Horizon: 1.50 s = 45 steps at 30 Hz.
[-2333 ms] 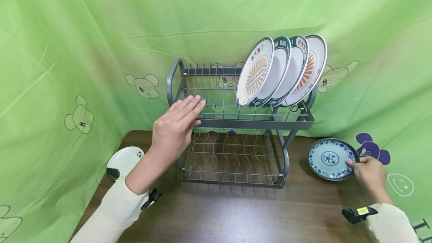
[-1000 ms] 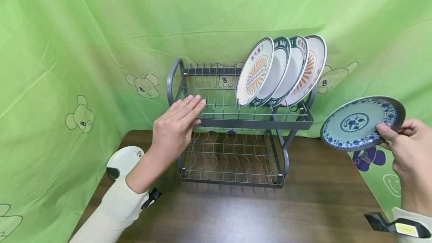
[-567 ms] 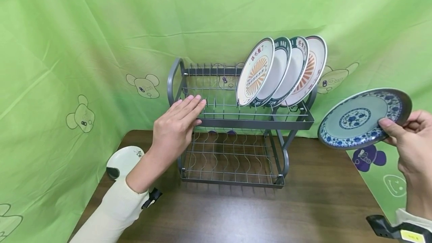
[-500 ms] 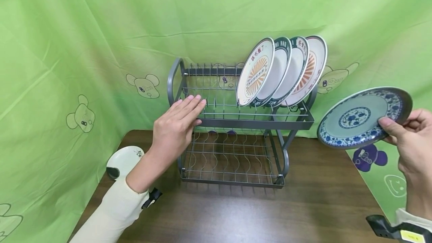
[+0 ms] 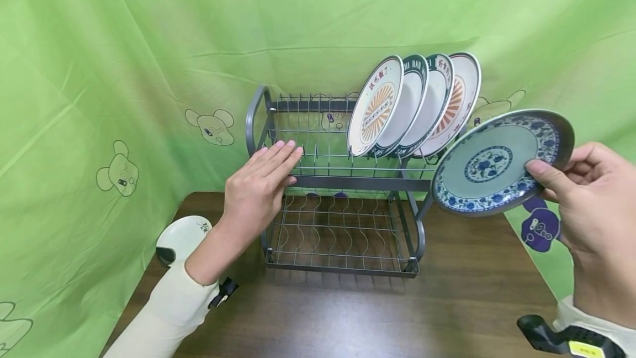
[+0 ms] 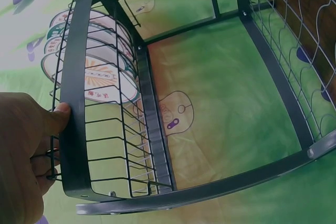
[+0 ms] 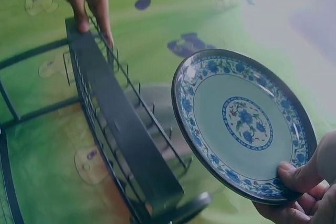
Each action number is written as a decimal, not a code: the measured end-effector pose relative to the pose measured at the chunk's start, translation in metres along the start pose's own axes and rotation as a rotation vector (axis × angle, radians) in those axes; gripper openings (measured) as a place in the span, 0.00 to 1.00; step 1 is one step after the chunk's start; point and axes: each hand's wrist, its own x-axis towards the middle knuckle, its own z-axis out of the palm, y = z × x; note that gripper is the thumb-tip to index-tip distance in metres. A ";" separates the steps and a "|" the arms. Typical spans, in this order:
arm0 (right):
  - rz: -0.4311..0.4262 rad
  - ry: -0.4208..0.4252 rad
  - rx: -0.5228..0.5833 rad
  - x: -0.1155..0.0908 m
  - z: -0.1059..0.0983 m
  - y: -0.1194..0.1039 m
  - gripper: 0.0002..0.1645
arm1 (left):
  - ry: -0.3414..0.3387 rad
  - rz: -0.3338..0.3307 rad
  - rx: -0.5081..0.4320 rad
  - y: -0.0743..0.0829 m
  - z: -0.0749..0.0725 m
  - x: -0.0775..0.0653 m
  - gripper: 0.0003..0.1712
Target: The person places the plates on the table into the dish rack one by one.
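Observation:
A blue-and-white floral plate (image 5: 489, 164) is tilted in my right hand (image 5: 596, 203), pinched at its right edge with the thumb on its face. In the head view it hangs in front of the right end of a grey two-tier dish rack (image 5: 358, 183). My left hand (image 5: 255, 187) holds the front rail of the upper tier near its left end, thumb (image 6: 62, 114) on the outer side and fingers over the wires. Several white patterned plates (image 5: 376, 106) stand on edge at the right of the upper tier.
A white dish with a dark patch (image 5: 181, 236) lies on the brown wooden table (image 5: 338, 314) at the left, partly behind my left forearm. The lower tier (image 5: 343, 231) shows bare wavy wires. A green printed cloth (image 5: 308, 15) hangs behind and at both sides.
My right hand has lifted the blue-and-white plate off the table at the right, then moved it left toward the rack. The left hand and the standing plates have stayed put.

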 end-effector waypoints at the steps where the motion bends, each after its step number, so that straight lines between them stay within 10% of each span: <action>1: 0.000 0.009 -0.003 -0.001 0.004 -0.001 0.16 | 0.001 0.001 -0.001 0.000 0.000 0.000 0.21; 12: -0.003 0.144 -0.252 -0.014 0.046 -0.018 0.15 | 0.007 -0.007 -0.002 0.000 0.001 0.000 0.21; 33: -0.687 0.104 -0.542 -0.033 0.140 -0.023 0.09 | 0.028 -0.007 0.009 -0.004 0.001 0.000 0.20; 45: -0.856 0.063 -0.834 -0.016 0.204 -0.013 0.08 | 0.035 -0.011 -0.003 -0.003 0.004 0.002 0.20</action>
